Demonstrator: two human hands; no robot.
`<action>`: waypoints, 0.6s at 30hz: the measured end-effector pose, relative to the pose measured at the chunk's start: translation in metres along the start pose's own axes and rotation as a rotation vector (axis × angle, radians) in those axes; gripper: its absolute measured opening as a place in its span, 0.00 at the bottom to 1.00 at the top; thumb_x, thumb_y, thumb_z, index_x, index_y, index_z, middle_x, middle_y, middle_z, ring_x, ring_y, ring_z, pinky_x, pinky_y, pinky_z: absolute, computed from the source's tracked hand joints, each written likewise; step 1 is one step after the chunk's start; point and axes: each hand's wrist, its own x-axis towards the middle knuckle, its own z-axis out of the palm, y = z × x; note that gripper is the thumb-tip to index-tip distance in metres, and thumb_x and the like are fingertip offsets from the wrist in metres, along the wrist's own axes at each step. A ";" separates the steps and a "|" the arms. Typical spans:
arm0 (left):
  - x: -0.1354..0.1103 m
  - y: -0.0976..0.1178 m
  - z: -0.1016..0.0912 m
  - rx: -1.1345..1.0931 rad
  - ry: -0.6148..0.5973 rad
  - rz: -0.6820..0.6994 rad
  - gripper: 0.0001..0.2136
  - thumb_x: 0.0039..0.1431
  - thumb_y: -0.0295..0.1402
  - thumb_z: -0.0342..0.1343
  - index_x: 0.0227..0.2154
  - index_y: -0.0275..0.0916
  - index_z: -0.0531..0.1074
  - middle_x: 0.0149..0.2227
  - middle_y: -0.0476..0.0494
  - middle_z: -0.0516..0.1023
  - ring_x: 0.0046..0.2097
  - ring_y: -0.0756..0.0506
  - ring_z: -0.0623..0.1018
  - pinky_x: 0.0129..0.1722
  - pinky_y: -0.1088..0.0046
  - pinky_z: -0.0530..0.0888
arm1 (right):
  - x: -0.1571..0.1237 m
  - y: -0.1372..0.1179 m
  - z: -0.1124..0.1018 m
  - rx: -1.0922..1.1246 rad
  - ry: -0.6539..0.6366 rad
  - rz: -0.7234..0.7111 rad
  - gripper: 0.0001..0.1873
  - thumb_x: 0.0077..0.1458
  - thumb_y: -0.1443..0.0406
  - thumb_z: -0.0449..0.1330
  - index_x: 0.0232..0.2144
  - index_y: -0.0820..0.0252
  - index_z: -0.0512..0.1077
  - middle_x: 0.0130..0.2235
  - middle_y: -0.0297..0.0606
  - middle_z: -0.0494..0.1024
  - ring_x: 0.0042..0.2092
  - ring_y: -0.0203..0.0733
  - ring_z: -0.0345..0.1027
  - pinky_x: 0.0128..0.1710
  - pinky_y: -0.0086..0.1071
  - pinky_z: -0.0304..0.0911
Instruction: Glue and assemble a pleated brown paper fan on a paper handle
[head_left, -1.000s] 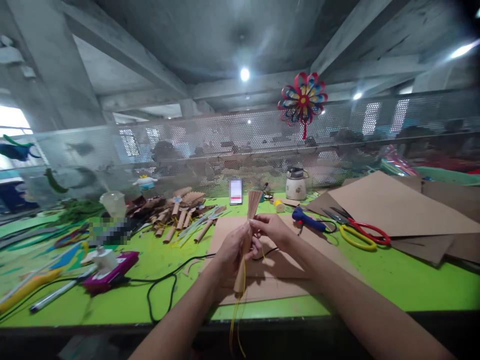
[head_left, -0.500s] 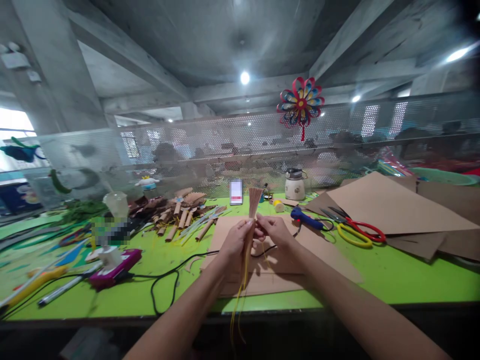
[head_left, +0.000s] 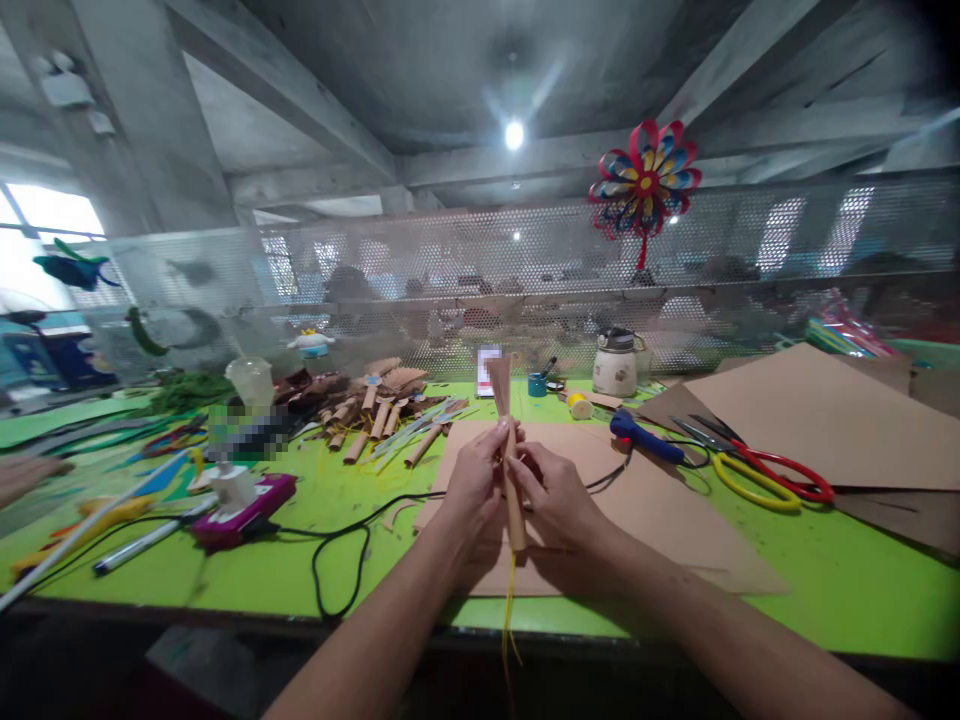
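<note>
My left hand [head_left: 484, 465] is closed around the neck of a rolled brown paper tube [head_left: 514, 515] with a flared, finely pleated top [head_left: 498, 385]. The tube stands nearly upright above the table. From its lower end hangs yellow thread [head_left: 511, 610]. My right hand [head_left: 553, 485] has bent fingers pressed against the tube's right side, just below the left fingers. Under both hands lie flat brown paper sheets [head_left: 645, 520]. The fingertips behind the tube are hidden.
Similar paper rolls [head_left: 375, 420] lie in a pile at left. A blue glue gun [head_left: 645, 438], scissors [head_left: 772, 480] and large brown sheets [head_left: 832, 420] are at right. A black cable [head_left: 337, 530] runs from a purple power strip [head_left: 244, 510]. Another person's hand [head_left: 30, 478] shows at far left.
The tube has turned, so its lower part now shows in front between my hands. My right hand has moved lower along it. The view has shifted, and another person's hand has appeared at left.
</note>
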 end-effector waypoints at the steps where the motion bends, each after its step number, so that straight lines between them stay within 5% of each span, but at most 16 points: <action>1: -0.001 -0.001 0.001 -0.007 -0.007 -0.008 0.12 0.49 0.37 0.62 0.30 0.31 0.75 0.28 0.43 0.77 0.29 0.50 0.75 0.29 0.76 0.72 | -0.002 0.001 0.004 0.002 -0.025 0.011 0.12 0.60 0.57 0.53 0.38 0.58 0.71 0.36 0.40 0.76 0.36 0.43 0.69 0.38 0.35 0.61; 6: -0.006 -0.005 0.003 -0.031 -0.015 -0.002 0.11 0.52 0.36 0.60 0.33 0.33 0.72 0.30 0.41 0.79 0.29 0.48 0.76 0.31 0.72 0.73 | -0.004 0.013 0.016 0.078 -0.037 0.099 0.15 0.60 0.58 0.53 0.47 0.58 0.65 0.40 0.43 0.76 0.38 0.44 0.70 0.38 0.36 0.63; 14: 0.001 0.003 -0.009 0.008 -0.100 -0.043 0.11 0.57 0.35 0.56 0.39 0.33 0.72 0.36 0.37 0.81 0.40 0.44 0.78 0.40 0.69 0.73 | -0.003 0.012 0.015 0.031 -0.049 0.076 0.14 0.63 0.58 0.45 0.38 0.59 0.66 0.33 0.38 0.73 0.31 0.39 0.65 0.31 0.32 0.60; 18: 0.002 0.001 -0.010 0.032 -0.090 -0.046 0.09 0.55 0.35 0.58 0.35 0.34 0.73 0.33 0.39 0.81 0.36 0.45 0.79 0.35 0.71 0.73 | -0.006 0.011 0.016 0.014 -0.059 0.088 0.13 0.62 0.58 0.46 0.36 0.58 0.66 0.29 0.37 0.71 0.28 0.39 0.62 0.29 0.32 0.58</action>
